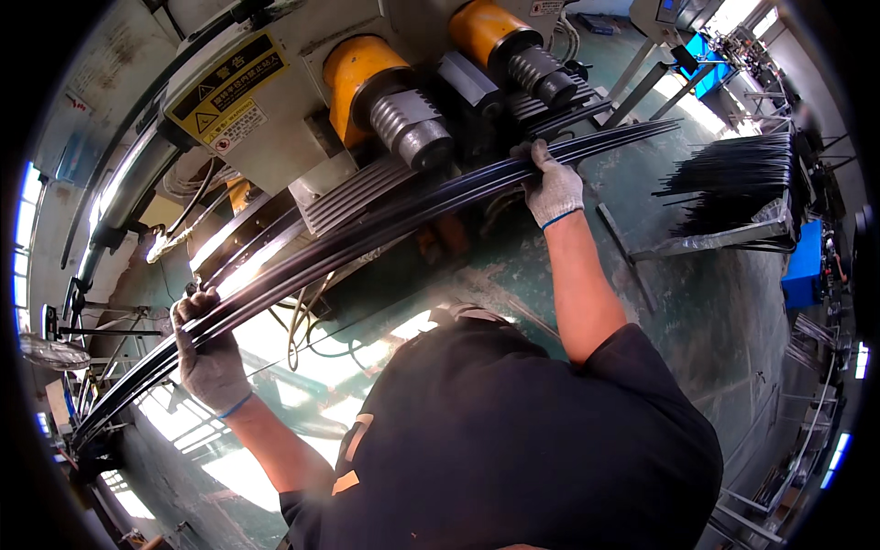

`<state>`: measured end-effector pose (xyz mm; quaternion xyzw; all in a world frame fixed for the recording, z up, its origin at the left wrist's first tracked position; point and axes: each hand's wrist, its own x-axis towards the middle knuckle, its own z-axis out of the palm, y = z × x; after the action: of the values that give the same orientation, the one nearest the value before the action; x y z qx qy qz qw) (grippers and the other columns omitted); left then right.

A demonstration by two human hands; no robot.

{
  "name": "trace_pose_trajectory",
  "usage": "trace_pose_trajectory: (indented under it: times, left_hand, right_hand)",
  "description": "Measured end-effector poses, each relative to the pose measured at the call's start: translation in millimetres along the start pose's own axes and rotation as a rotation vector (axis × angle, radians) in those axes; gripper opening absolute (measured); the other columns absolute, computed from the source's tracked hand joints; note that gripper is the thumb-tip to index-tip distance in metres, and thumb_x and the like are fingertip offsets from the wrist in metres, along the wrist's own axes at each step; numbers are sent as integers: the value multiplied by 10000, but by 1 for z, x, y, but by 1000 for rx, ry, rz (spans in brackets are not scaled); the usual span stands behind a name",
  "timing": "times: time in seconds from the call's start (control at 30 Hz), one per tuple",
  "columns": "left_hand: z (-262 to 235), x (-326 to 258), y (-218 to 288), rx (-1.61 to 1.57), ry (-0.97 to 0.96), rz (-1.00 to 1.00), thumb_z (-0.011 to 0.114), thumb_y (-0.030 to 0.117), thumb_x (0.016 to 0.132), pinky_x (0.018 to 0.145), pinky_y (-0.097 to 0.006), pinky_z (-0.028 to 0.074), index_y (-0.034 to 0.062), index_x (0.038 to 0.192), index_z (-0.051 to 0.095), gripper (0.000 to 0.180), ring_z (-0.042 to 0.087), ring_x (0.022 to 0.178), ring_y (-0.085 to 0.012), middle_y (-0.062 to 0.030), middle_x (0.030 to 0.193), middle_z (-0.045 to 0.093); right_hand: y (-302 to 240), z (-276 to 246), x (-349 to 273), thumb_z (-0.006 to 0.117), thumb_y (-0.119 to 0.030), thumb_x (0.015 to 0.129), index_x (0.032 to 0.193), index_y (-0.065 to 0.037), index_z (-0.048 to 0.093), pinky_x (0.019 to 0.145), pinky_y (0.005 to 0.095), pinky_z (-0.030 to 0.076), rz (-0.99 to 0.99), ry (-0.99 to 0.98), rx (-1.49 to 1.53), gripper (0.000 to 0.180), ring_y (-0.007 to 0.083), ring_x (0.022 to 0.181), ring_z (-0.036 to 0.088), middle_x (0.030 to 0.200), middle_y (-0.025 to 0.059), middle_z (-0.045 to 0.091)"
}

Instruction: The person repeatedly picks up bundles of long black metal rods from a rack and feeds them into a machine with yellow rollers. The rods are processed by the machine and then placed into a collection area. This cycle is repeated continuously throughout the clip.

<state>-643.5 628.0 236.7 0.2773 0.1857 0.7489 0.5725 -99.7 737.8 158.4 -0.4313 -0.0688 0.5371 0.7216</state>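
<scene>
Through the head view I have both gloved hands closed on one load: a bundle of long dark rods (385, 218), stretched slantwise across the front of the machine. The left hand (211, 353) grips it toward its lower-left end, the fingers wrapped over the rods; the right hand (555, 191) clasps it toward the upper-right end, thumb uppermost. The rods run on past both hands, and I cannot tell what, if anything, bears the far left end.

As I judge it, the gathering is done for this load (the rods lie close together, though their right ends fan a little), while setting it down is left, since neither hand has let go. The bundle passes just below the ridged rollers (403, 124) and the grooved plate (353, 197); whether it touches the plate I can't make out from here. Off to the right, well apart from the hands, a stack of similar rods (733, 174) sits on a metal rack (710, 241) above the green floor (678, 330).
</scene>
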Motion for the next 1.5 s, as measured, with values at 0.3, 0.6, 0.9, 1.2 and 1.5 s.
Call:
trace_pose_trajectory:
  times: [0.3,0.6,0.9,1.2,1.5]
  left_hand:
    - [-116,35,-4,20,681,-61,625,57,1051,1043,-446,584,-65,1167,684,178,685,1116,-300,-188,1163,720]
    - [-106,70,-84,53,529,-145,670,0,1011,1023,-445,620,-98,1229,679,240,738,1117,-317,-231,1208,741]
    - [-95,76,-122,-129,674,-140,542,122,1087,1192,-554,461,-46,1453,563,403,582,1382,-363,-215,1469,628]
    - [-170,92,-78,-105,805,-33,595,55,1059,1084,-507,586,-67,1335,653,307,707,1198,-338,-221,1299,720]
    - [-102,65,-118,-198,682,11,647,224,1051,1144,-578,515,-75,1340,626,417,609,1337,-393,-233,1371,678]
  right_hand:
    - [17,30,30,723,-158,995,1230,-57,692,903,381,581,-583,-173,-514,258,259,992,718,1119,88,741]
    - [55,28,107,641,-242,1012,1222,-9,693,863,379,568,-744,-329,-961,318,246,938,714,1049,88,742]
    - [94,19,165,669,-304,1027,1134,9,711,733,378,535,-447,-24,-752,334,224,795,683,921,103,721]
    - [57,37,85,639,-441,1072,1052,8,699,716,352,535,-168,-131,-299,454,188,763,661,866,71,709]
    - [32,24,-62,717,-164,1032,1158,31,681,900,308,547,-500,-162,-725,235,140,986,662,1058,73,724]
